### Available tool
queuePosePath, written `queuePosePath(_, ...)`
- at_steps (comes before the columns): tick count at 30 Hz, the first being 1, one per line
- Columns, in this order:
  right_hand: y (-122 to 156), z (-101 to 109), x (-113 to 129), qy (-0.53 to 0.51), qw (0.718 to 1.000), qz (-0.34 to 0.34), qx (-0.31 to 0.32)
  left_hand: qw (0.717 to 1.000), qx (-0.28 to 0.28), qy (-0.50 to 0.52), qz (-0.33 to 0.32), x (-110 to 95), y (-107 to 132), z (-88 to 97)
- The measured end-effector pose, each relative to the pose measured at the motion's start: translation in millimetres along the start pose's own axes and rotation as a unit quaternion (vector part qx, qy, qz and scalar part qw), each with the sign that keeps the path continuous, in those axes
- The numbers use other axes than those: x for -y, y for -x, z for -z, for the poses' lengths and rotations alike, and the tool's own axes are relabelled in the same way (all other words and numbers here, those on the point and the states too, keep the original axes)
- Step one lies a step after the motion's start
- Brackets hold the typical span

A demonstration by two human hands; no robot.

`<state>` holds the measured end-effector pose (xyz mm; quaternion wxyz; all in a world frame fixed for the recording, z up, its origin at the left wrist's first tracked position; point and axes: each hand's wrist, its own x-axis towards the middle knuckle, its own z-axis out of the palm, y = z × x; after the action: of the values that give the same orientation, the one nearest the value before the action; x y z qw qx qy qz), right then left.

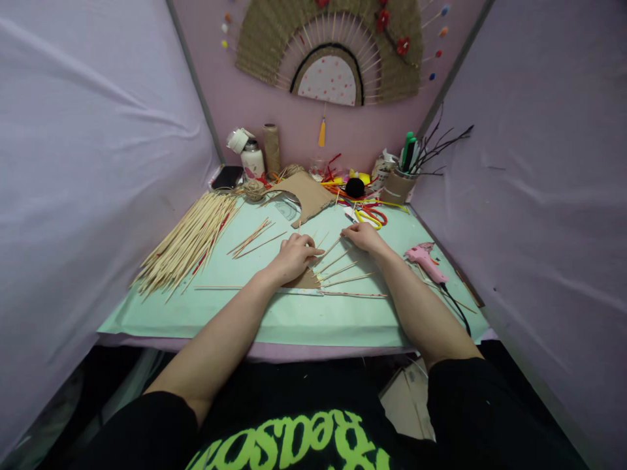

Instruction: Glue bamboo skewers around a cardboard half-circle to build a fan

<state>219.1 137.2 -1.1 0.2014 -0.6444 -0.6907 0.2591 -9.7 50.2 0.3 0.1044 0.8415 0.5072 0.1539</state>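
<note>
On the bench (220, 320), near its front edge, our cardboard (302, 281) bears several fanned sticks (347, 280) on its right; progress leftward is hidden (our left hand (296, 255) covers it, grip unclear). Our right hand (362, 236) pinches another stick (333, 246); a big pile (189, 241) seems left.

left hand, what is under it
Part of a brown card shows from under the left hand, with thin sticks fanning out to the right. Whatever lies directly beneath it is covered.

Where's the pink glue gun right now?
In the head view, the pink glue gun lies at the right side of the mint-green tabletop, just outside the right forearm.
</note>
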Motion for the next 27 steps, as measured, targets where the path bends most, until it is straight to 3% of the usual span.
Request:
queuePosePath(12,-0.3,0.2,-1.8,0.003,1.000,0.001,0.008,0.998,-0.059,0.037,-0.002,4.8,0.2,-1.0)
queuePosePath(27,0.7,1.4,-0.9,0.011,1.000,-0.003,0.002,0.998,-0.054,0.012,-0.003,3.3,1.3,0.7)
